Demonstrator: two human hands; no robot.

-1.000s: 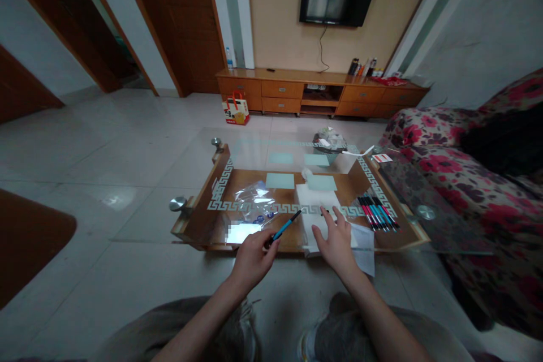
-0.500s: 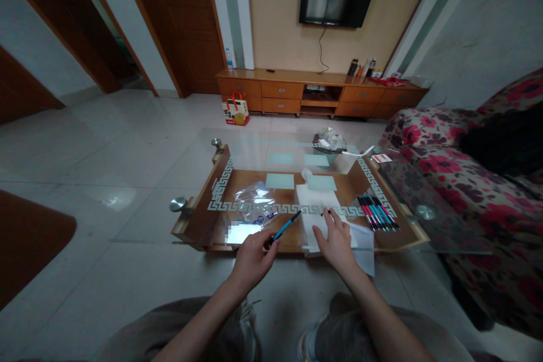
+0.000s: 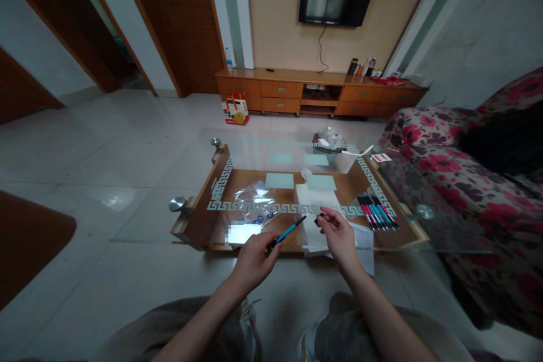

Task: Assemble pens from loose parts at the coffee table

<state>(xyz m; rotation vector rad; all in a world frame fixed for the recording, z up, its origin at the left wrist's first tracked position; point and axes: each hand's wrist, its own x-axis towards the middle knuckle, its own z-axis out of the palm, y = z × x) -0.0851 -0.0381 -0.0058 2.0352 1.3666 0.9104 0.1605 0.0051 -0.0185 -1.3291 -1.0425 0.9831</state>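
My left hand [image 3: 255, 255] is closed around a blue pen [image 3: 289, 231] with black ends, tilted up and to the right above the glass table top. Pinched in the fingertips of my right hand [image 3: 340, 236] is a small black piece [image 3: 318, 220] that looks like a pen cap. It is a short distance right of the pen's dark tip, not touching it. To the right, a row of several blue and pink pens [image 3: 377, 213] lies on the glass. A clear plastic bag [image 3: 254, 201] is left of the pen.
A glass coffee table [image 3: 148, 220] with metal knobs is before me. A white box [image 3: 316, 198] and white paper [image 3: 365, 249] show near my right hand. Farther back sits a bowl with crumpled plastic [image 3: 330, 140]. A flowered sofa [image 3: 449, 164] borders the right side.
My right hand has lifted from the table, its spread fingers now pinched on the small black piece. My left hand and the pen have barely shifted.
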